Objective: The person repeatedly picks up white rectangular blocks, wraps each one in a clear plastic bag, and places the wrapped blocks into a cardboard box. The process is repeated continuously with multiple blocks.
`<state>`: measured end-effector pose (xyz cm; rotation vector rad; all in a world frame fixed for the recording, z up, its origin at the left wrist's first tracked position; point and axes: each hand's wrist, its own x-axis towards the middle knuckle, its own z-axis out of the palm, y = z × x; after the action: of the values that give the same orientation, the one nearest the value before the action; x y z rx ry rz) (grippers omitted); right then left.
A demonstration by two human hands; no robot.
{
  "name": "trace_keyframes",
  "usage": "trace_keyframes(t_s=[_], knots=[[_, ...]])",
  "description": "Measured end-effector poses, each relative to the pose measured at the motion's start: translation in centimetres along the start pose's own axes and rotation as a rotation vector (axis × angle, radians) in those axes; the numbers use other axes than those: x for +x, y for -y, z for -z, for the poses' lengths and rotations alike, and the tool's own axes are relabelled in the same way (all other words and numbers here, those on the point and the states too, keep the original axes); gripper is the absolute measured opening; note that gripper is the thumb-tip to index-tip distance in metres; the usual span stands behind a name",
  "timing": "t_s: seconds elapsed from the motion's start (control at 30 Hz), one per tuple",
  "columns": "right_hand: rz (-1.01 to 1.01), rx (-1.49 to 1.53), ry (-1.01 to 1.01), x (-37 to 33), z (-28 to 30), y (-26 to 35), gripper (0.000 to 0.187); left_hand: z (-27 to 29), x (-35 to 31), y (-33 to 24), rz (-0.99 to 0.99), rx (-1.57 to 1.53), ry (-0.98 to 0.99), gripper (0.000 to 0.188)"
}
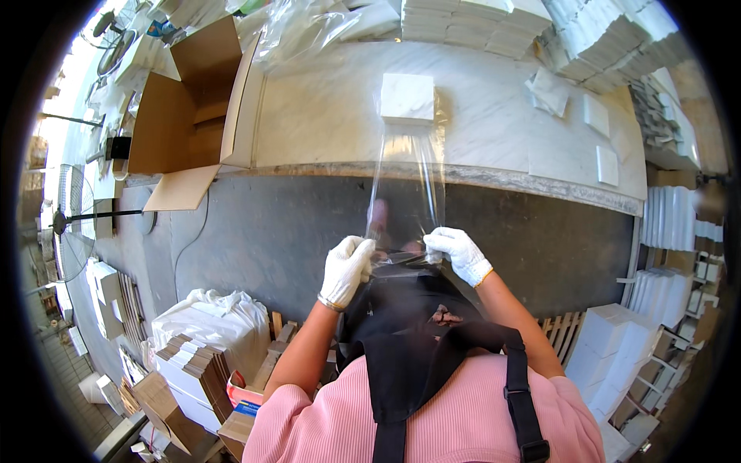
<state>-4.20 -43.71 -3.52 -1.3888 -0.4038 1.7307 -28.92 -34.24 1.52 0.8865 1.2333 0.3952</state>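
Observation:
A long clear plastic bag (407, 166) stretches from the marble-topped table (324, 116) towards me. At its far end lies a stack of white boxes or cards (407, 98), resting on the table inside or under the film. My left hand (347, 270), in a white knit glove, pinches the left corner of the bag's near edge. The right corner is pinched by my right hand (457, 253), gloved the same way. Between the two hands the film hangs in front of my black apron (417, 309).
An open cardboard box (185, 116) stands at the table's left end, with crumpled plastic (301, 31) beside it. Stacks of white sheets (471, 23) line the back. Small white pieces (607, 166) lie at the right. A standing fan (69, 222) is far left; wrapped goods (212, 320) stand behind my left arm.

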Motion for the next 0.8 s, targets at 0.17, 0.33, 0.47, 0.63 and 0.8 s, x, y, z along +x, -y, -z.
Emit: trace_keyframes(t_s=[0.17,0.33,0.47,0.63,0.8], knots=[[-0.012,0.036,0.011,-1.6,-0.4,0.2,0.022,0.9,-1.3,-0.2,0.057,0.071,0.096,0.031],[-0.005,0.078,0.056,-3.2,-0.4,0.6,0.019,1.6,-3.0,0.1,0.055,0.007,0.205,0.033],[0.128,0.24,0.188,-3.5,-0.6,3.7,0.017,1.5,-2.8,-3.8,0.035,-0.155,0.314,0.032],[0.413,0.297,0.307,-0.2,-1.8,13.6,0.025,-1.5,1.9,-13.5,-0.028,-0.669,0.383,0.029],[0.383,0.459,0.225,7.7,-2.6,23.3,0.029,-3.7,14.2,-21.8,-0.114,-0.836,0.473,0.025]])
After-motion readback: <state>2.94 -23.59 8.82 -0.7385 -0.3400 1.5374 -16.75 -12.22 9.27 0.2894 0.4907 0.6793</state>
